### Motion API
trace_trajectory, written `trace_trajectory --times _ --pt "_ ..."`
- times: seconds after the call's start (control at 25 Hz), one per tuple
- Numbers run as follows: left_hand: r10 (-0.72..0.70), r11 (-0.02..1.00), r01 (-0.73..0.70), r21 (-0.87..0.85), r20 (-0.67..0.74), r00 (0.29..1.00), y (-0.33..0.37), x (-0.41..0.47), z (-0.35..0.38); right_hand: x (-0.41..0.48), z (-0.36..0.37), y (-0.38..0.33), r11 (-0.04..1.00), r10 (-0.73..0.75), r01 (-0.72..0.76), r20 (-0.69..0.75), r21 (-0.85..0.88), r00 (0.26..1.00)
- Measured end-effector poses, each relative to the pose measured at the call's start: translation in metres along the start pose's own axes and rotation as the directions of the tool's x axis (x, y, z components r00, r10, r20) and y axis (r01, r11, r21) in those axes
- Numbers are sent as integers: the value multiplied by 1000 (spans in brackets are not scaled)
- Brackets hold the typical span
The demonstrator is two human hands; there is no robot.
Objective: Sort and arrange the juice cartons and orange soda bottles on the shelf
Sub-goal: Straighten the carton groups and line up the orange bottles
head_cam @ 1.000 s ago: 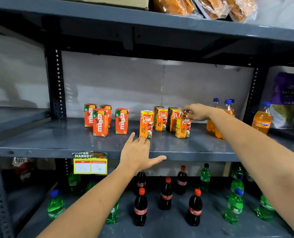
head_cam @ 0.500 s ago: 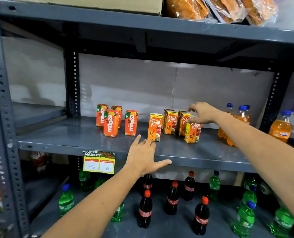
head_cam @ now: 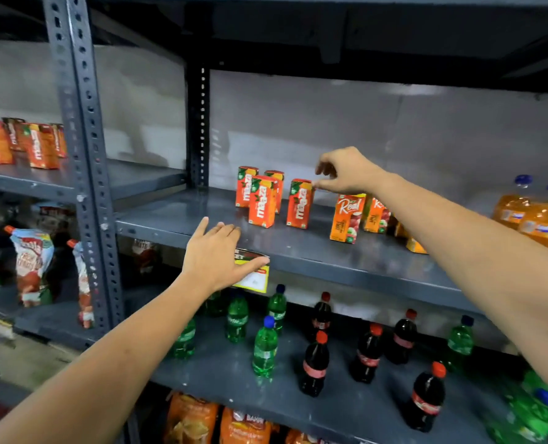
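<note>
Grey painted metal makes up the shelf (head_cam: 298,248) that carries the task's things. Toward its left end, near the back upright, stand four red-and-orange Maaza juice cartons (head_cam: 261,201), all upright: two at the rear, one in front of them, and one apart to the right. The right hand (head_cam: 346,171) reaches over the shelf from the right, its thumb and forefinger pinched at the top right corner of that rightmost Maaza carton (head_cam: 300,203); whether they truly grip it or only touch it cannot be told, and the other fingers are curled loosely above. Just right of the hand stands an orange Real juice carton (head_cam: 346,217), upright, closer to the front edge, with more Real cartons (head_cam: 375,216) behind it, partly hidden by the forearm. At the shelf's right end stand orange soda bottles with blue caps (head_cam: 532,216), clustered together. The left hand (head_cam: 218,257) lies open, fingers spread and holding nothing, at the shelf's front edge, its thumb over a yellow price tag (head_cam: 255,280). On the lower shelf (head_cam: 221,373) stand green and dark cola bottles (head_cam: 314,366), scattered.
</note>
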State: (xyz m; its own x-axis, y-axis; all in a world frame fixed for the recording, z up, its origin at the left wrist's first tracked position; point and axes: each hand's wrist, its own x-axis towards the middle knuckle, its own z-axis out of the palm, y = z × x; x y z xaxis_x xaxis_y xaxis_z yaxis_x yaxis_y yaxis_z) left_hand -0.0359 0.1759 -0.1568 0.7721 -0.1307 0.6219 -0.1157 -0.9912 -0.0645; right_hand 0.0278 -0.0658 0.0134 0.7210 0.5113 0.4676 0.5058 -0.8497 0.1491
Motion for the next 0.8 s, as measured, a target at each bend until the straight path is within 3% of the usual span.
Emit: trace_trajectory --times 0.16,0.28,0.4,0.6,0.8 --pt "126 991 -127 38 18 992 -57 12 5 47 21 -49 999 40 -42 83 24 996" --pt "196 980 -196 23 -7 981 -91 21 13 70 36 -71 993 117 -114 231 -30 966" --pt "196 979 -198 -48 -46 980 -103 26 29 82 47 -75 964 183 -236 342 121 922" --pt "148 975 -182 -126 -238 960 -99 25 39 102 55 -98 931 184 -232 185 283 965" --pt "140 969 -183 -166 -245 960 -100 24 38 117 82 -121 911 183 -228 160 344 970"
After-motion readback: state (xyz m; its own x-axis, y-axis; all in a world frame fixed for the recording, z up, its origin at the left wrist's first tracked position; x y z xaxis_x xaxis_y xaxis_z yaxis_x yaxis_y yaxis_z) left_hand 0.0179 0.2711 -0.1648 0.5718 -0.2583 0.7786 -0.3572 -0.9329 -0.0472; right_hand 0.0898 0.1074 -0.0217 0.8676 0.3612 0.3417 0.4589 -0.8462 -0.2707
